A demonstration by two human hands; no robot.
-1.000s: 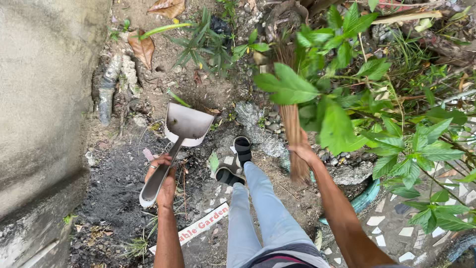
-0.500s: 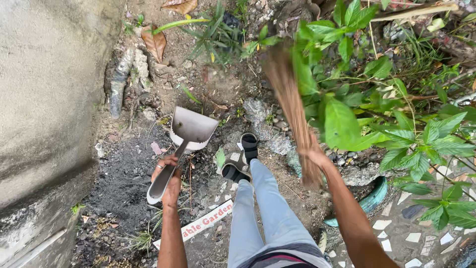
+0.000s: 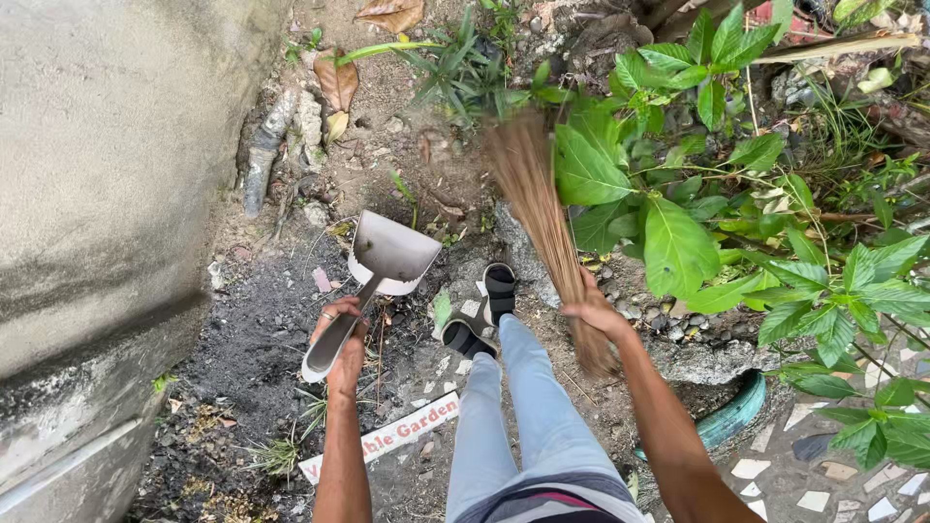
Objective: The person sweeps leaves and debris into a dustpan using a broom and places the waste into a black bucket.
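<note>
Gripping a grey plastic dustpan [image 3: 387,260] by its handle, left hand [image 3: 341,334]; right hand [image 3: 593,312] closed round a straw broom [image 3: 542,213] over dark soil [image 3: 242,358]

Head view, steeply down, close

Both arms are bare and extend forward from the lower edge of the frame. The left hand [image 3: 341,334], at lower centre-left, is closed in a fist, knuckles upward, forearm running almost straight up the frame. The right hand [image 3: 594,312], right of centre, is likewise closed in a grip, wrist bent slightly inward, forearm angled from the lower right. Both legs, in light blue trousers, stand between the arms, feet in dark sandals.
</note>
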